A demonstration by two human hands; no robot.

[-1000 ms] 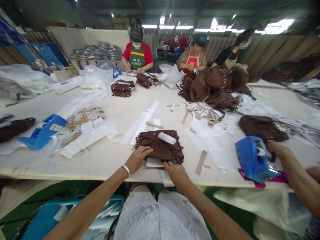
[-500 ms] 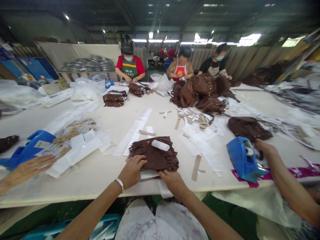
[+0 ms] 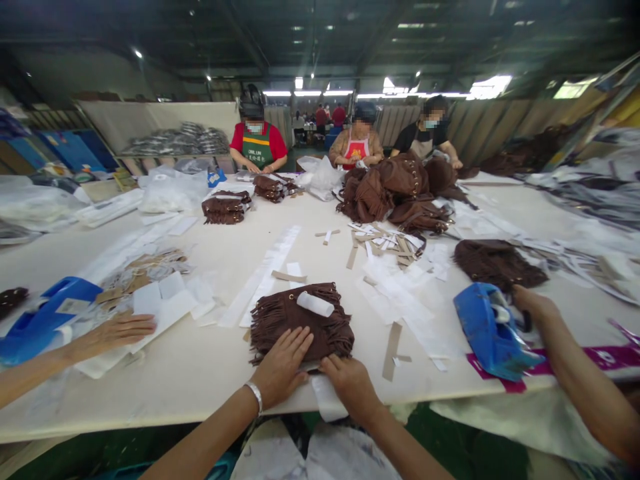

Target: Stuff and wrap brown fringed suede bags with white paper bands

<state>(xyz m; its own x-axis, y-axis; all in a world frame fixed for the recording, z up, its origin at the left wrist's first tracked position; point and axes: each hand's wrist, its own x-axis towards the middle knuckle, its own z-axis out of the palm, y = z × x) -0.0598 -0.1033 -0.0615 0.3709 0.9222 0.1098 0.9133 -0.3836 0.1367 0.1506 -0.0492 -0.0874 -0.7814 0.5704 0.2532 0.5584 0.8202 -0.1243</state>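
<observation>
A brown fringed bag (image 3: 313, 323) lies on the pale table in front of me, with a white wrapped roll (image 3: 315, 304) on top of it. My left hand (image 3: 284, 363), with a silver bracelet at the wrist, rests with fingers spread flat on the bag's near left part. At the bag's near edge, the bent fingers of my right hand (image 3: 350, 383) pinch the edge. A white sheet (image 3: 327, 399) hangs out below the bag between my hands, over the table edge.
Blue tape dispensers (image 3: 487, 330) stand right and left (image 3: 50, 317). Other people's hands reach in from both sides. Paper strips (image 3: 387, 243) and a brown bag pile (image 3: 395, 187) lie further back. Three people work across the table (image 3: 175, 393).
My left hand has slid right and nearer, from the bag's left side onto its front. More of the white sheet shows below the bag. The other person's hand at left has moved right onto white sheets.
</observation>
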